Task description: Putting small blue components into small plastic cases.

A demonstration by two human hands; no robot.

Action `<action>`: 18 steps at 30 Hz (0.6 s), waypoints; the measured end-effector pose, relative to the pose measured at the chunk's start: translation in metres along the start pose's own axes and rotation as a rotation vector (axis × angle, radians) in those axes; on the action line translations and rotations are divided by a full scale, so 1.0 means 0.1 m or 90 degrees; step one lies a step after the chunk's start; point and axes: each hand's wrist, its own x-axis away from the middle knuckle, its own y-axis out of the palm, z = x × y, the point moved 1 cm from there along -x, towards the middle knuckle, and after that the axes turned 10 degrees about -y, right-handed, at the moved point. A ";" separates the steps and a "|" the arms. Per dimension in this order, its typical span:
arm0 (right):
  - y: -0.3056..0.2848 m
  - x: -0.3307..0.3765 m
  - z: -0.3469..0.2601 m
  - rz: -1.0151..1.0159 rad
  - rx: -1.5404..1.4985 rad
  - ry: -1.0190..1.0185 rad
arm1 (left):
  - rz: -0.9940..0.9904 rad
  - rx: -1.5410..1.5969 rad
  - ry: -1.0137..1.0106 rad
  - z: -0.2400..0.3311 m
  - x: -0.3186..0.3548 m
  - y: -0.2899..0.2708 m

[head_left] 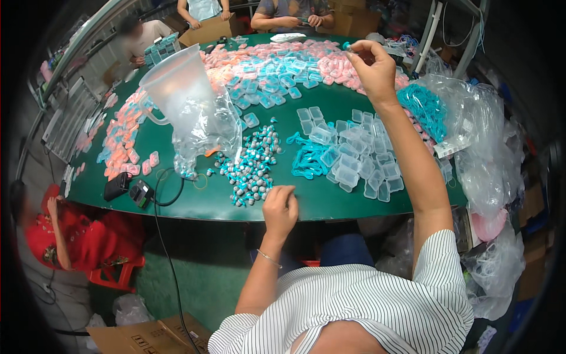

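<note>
My right hand (377, 68) is raised over the table's far right, thumb and forefinger pinched on a small teal plug-like piece (346, 45). Close to the near table edge rests my left hand (280, 207), its fingers curled together; whether anything is in them is hidden. Just beyond it lies a heap of small grey-and-teal plug-like pieces (254, 168). Right of that heap are a bundle of teal cord-like loops (309, 159) and a pile of clear small plastic cases (359, 153).
A translucent jug (180, 82) stands with a clear bag (206, 127) against it. Filled pink and teal cases (265, 68) spread across the far side of the green table (277, 109). Black devices with a cable (141, 192) sit at left. Other people (292, 15) are around the table.
</note>
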 end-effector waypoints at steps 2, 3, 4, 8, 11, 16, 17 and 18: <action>0.02 0.02 -0.01 -0.012 0.003 -0.017 | -0.008 -0.008 -0.004 -0.02 -0.02 0.00; -0.01 0.06 -0.07 -0.006 -0.009 -0.012 | 0.000 -0.017 0.018 -0.02 -0.04 0.00; -0.06 0.13 -0.10 -0.006 -0.002 -0.001 | 0.007 -0.025 0.040 -0.01 -0.04 0.00; -0.46 0.58 -0.11 -0.030 0.037 0.020 | -0.029 -0.018 0.006 0.03 -0.06 0.06; -0.97 1.12 0.07 -0.040 0.116 0.041 | -0.047 -0.054 0.013 -0.01 -0.05 0.02; -2.39 1.84 0.83 -0.072 0.420 0.249 | -0.076 -0.087 0.023 0.03 -0.04 0.01; -2.49 1.89 0.78 -0.067 0.430 0.253 | -0.086 -0.081 0.027 0.03 -0.03 0.00; -2.56 1.92 0.73 -0.092 0.451 0.297 | -0.087 -0.095 0.031 0.03 -0.02 0.02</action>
